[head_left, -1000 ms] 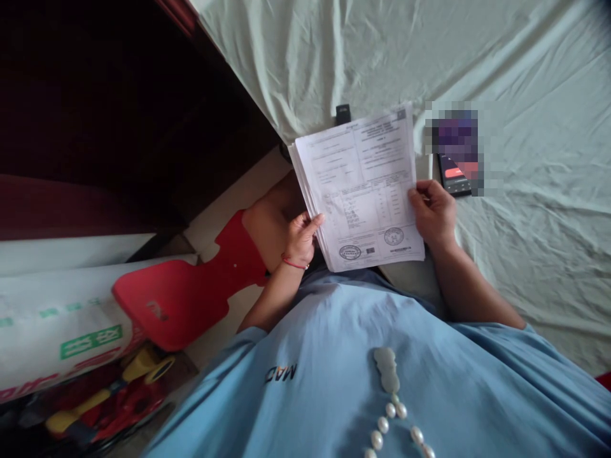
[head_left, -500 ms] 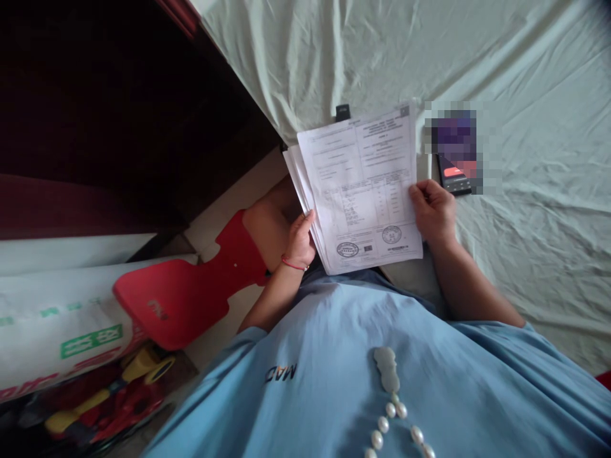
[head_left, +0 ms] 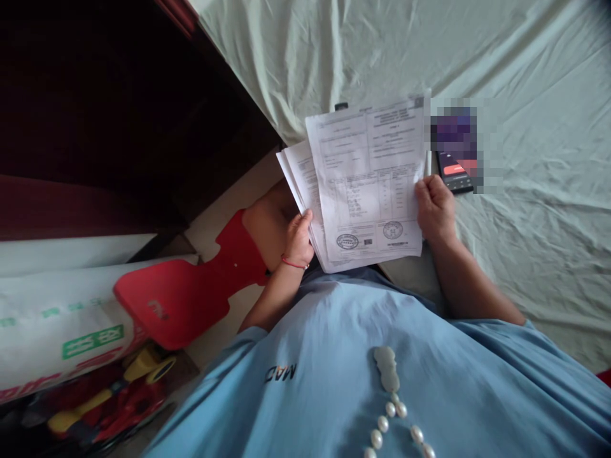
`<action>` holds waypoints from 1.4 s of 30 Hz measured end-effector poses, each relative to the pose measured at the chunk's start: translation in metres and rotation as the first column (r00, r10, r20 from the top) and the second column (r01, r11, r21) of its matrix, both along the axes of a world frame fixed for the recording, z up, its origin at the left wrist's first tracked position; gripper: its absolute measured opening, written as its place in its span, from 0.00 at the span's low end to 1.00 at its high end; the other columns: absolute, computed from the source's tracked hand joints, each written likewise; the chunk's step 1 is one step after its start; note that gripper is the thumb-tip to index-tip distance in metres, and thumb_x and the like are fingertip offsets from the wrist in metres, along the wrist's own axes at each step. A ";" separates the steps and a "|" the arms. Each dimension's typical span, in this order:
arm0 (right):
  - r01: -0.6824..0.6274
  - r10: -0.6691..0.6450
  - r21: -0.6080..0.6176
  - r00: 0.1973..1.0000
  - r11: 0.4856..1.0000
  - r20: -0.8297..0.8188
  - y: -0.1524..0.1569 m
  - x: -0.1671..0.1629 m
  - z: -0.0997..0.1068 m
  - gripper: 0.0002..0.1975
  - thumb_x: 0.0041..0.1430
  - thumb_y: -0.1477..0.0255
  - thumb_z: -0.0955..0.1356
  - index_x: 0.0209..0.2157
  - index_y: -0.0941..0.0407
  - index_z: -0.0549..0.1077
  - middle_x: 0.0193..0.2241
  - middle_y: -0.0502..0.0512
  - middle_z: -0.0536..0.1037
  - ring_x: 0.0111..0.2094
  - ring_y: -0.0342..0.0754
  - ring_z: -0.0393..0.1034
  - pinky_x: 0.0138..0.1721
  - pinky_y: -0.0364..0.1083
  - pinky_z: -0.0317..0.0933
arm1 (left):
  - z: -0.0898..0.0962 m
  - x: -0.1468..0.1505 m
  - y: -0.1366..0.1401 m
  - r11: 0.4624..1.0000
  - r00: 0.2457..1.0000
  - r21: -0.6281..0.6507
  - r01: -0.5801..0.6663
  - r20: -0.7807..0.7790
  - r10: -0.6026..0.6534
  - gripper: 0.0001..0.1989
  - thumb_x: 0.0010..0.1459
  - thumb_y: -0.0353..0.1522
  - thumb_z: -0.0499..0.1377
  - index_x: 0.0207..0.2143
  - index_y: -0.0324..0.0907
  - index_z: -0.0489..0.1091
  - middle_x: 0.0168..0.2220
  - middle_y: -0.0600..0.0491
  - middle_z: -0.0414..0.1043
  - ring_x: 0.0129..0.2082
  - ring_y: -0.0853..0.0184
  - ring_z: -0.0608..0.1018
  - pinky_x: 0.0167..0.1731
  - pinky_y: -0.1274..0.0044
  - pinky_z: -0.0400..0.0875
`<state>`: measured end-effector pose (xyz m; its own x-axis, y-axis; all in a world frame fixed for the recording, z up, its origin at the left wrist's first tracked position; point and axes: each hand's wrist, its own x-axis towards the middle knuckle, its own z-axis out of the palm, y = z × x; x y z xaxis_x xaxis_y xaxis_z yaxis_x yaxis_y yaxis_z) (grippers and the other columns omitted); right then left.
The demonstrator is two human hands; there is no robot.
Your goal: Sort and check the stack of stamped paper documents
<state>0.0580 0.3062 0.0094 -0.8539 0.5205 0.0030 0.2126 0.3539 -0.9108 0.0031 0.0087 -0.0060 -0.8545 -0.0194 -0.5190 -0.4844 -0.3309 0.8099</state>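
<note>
In front of my lap is a printed form (head_left: 367, 184) with a table and two round stamps near its bottom. My right hand (head_left: 436, 207) pinches this top sheet at its right edge. Behind and to the left of it shows a stack of papers (head_left: 300, 168), gripped along the left side by my left hand (head_left: 300, 242), thumb in front. A red string bracelet (head_left: 294, 263) circles my left wrist. The fingers of my left hand are hidden behind the stack. The top sheet is turned slightly against the papers beneath, which it mostly covers.
A phone (head_left: 456, 172), partly blurred out, lies on the pale green sheet (head_left: 539, 127) beyond my right hand. A small black object (head_left: 340, 107) peeks out behind the papers. At left are a red plastic seat (head_left: 176, 302), a white printed sack (head_left: 52, 324) and dark furniture (head_left: 95, 114).
The top sheet has shifted up and right at its upper end, fanning away from the stack, so more of the papers below shows at left. My left hand has barely moved.
</note>
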 end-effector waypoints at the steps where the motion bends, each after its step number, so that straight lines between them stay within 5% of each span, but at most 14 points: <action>1: -0.004 0.004 0.002 1.000 1.000 0.000 0.000 0.000 0.000 0.29 0.69 0.40 0.67 0.30 0.49 0.63 0.25 0.48 0.61 0.28 0.47 0.58 0.30 0.49 0.57 | 0.000 0.000 0.000 1.000 1.000 -0.004 -0.001 0.004 0.001 0.29 0.40 0.50 0.83 0.37 0.43 0.82 0.39 0.52 0.87 0.39 0.61 0.87 0.45 0.71 0.82; 9: 0.026 -0.027 -0.021 0.999 0.999 -0.021 -0.002 -0.002 0.004 0.27 0.68 0.43 0.70 0.29 0.50 0.63 0.25 0.48 0.64 0.28 0.46 0.60 0.31 0.49 0.61 | 0.005 -0.002 0.003 1.000 0.999 0.014 -0.007 -0.044 0.008 0.27 0.43 0.50 0.81 0.39 0.43 0.82 0.41 0.49 0.88 0.46 0.56 0.88 0.48 0.68 0.83; 16: -0.072 0.066 -0.203 0.997 0.977 -0.037 -0.007 0.001 0.003 0.19 0.63 0.50 0.75 0.37 0.51 0.76 0.31 0.50 0.74 0.31 0.46 0.67 0.34 0.48 0.62 | 0.000 -0.003 -0.002 0.999 0.998 -0.005 -0.040 -0.039 0.040 0.23 0.46 0.47 0.79 0.39 0.43 0.82 0.40 0.50 0.87 0.45 0.57 0.88 0.47 0.70 0.82; 20: -0.105 0.082 -0.152 0.985 0.983 -0.149 -0.007 0.003 0.000 0.13 0.63 0.56 0.76 0.36 0.50 0.77 0.35 0.51 0.74 0.36 0.48 0.69 0.39 0.49 0.66 | -0.003 -0.003 -0.004 0.998 0.998 0.004 -0.059 -0.011 0.059 0.18 0.44 0.41 0.78 0.35 0.44 0.81 0.39 0.53 0.87 0.41 0.62 0.86 0.46 0.72 0.81; 25: -0.138 0.083 -0.239 0.970 0.961 -0.229 -0.009 0.003 0.007 0.07 0.60 0.63 0.75 0.33 0.50 0.78 0.37 0.53 0.78 0.42 0.53 0.75 0.49 0.54 0.69 | 0.000 -0.004 -0.004 1.000 1.000 -0.007 0.004 -0.007 -0.004 0.20 0.43 0.42 0.77 0.37 0.45 0.81 0.40 0.52 0.86 0.43 0.59 0.86 0.47 0.70 0.80; 31: -0.153 0.110 -0.221 0.975 0.963 -0.195 -0.013 0.002 0.011 0.12 0.62 0.58 0.73 0.29 0.49 0.73 0.36 0.56 0.78 0.44 0.56 0.76 0.53 0.59 0.71 | -0.003 -0.004 -0.004 0.997 0.999 -0.080 -0.021 -0.029 0.019 0.16 0.46 0.42 0.75 0.34 0.47 0.78 0.33 0.55 0.83 0.38 0.61 0.84 0.40 0.72 0.78; 37: -0.144 0.108 -0.312 0.986 0.939 -0.130 -0.010 0.004 0.003 0.17 0.58 0.52 0.77 0.38 0.49 0.76 0.37 0.53 0.77 0.37 0.51 0.73 0.41 0.52 0.70 | -0.002 -0.003 -0.002 1.000 1.000 0.025 -0.008 -0.012 0.009 0.19 0.41 0.40 0.78 0.36 0.45 0.81 0.38 0.53 0.86 0.39 0.61 0.85 0.45 0.71 0.80; 42: -0.212 0.199 -0.131 0.974 0.968 -0.103 -0.005 0.006 0.000 0.16 0.61 0.52 0.76 0.36 0.49 0.79 0.33 0.51 0.74 0.38 0.51 0.69 0.43 0.52 0.69 | -0.003 -0.001 -0.001 1.000 1.000 0.019 -0.008 -0.026 0.008 0.20 0.40 0.40 0.80 0.35 0.45 0.81 0.39 0.51 0.87 0.44 0.58 0.86 0.49 0.69 0.80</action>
<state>0.0643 0.3015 0.0096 -0.9422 0.3342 0.0230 0.0647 0.2490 -0.9663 0.0018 0.0078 -0.0090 -0.8677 -0.0166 -0.4969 -0.4605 -0.3500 0.8158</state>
